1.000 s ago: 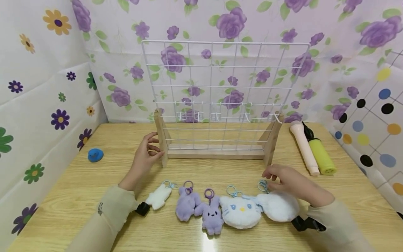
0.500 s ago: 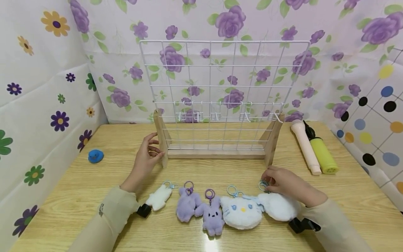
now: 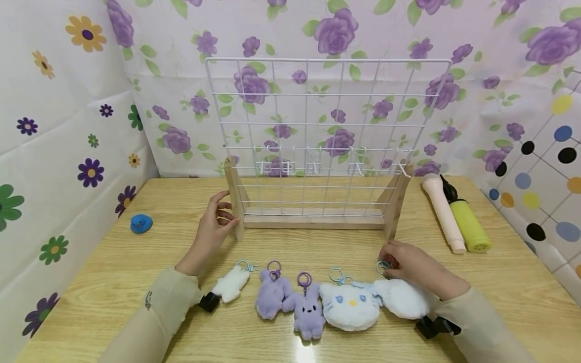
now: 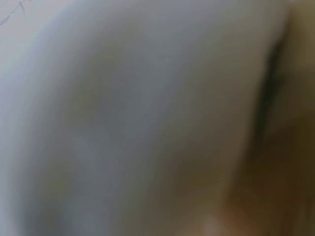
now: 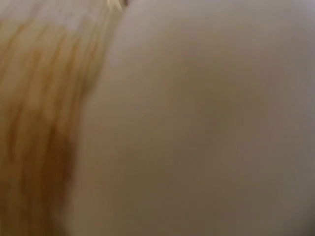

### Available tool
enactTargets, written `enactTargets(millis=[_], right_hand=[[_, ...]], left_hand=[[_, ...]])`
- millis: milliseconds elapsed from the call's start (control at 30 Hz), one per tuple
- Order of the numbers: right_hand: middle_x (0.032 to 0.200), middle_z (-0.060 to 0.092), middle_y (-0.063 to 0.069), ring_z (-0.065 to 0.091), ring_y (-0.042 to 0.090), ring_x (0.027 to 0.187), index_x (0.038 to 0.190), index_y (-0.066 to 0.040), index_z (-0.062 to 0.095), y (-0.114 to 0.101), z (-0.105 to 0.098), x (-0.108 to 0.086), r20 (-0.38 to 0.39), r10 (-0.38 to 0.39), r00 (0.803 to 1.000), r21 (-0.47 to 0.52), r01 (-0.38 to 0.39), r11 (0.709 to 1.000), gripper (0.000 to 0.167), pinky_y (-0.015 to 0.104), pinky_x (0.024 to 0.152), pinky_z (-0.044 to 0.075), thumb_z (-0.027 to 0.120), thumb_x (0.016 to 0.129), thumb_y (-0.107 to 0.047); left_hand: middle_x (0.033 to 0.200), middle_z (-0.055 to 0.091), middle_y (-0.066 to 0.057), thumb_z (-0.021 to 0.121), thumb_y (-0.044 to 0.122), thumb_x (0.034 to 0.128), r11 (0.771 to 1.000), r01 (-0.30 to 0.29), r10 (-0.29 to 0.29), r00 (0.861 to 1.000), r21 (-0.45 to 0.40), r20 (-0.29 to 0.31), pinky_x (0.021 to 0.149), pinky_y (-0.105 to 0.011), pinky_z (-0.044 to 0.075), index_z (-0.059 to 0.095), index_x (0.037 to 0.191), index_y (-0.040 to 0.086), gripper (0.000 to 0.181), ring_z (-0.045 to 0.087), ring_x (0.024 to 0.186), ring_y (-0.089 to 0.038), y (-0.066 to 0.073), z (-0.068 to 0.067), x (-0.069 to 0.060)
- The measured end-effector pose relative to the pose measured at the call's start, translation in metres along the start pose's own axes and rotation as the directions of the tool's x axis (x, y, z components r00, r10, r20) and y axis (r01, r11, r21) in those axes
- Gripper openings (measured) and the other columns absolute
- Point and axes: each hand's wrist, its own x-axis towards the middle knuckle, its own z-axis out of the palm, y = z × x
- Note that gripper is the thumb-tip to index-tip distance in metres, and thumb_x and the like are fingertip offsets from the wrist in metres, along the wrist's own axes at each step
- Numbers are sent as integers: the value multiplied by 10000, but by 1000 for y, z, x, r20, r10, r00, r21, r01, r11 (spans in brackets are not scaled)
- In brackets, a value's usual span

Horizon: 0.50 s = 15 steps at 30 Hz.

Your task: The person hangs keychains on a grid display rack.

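Note:
In the head view my left hand grips the left wooden leg of a white wire grid rack, thumb in front. At the right, my right hand pinches the light blue ring of a white plush keychain, which lies face down on the table. To its left lie a white cat-face plush keychain, two purple plush keychains, one face up and one turned over, and a small white plush keychain. Blurred pale surfaces fill most of both wrist views.
Several white hooks hang along a lower bar of the rack. A blue toy sits on the table at left. At right lie a pink cylinder and a yellow-green one. Patterned cloth walls surround the table.
My right hand has moved slightly left and its fingers have closed on the blue ring. The left hand stays on the rack's leg, and the head view has shifted a little.

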Motion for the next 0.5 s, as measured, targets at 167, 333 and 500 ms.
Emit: enactTargets(millis=[167,333,500], right_hand=[[749,544,-61,445,25,640,884,-131,605,-2,0,-1,4,46,999,28,-46,999,178,202,556,379,764,805,-127],[735,557,-76,464,-6,645,876,-136,584,-3,-1,0,2,54,999,86,-54,995,180,199,561,409,751,816,-103],[744,586,-77,499,-14,670,894,-129,612,0,-1,0,-2,34,999,187,-33,982,136,201,585,445,728,834,-90]], left_hand=[[1151,537,-203,664,0,877,1000,-15,15,1000,2,-4,733,-129,470,315,1454,95,681,564,850,-112,-1,2,0],[1152,537,-198,661,7,882,1000,-1,1,1000,11,-6,740,-149,478,312,1456,97,677,562,849,-102,-2,1,0],[1181,531,-203,671,19,878,1000,12,-12,1000,17,-2,758,-181,487,291,1472,93,708,590,904,-220,-1,1,0]])
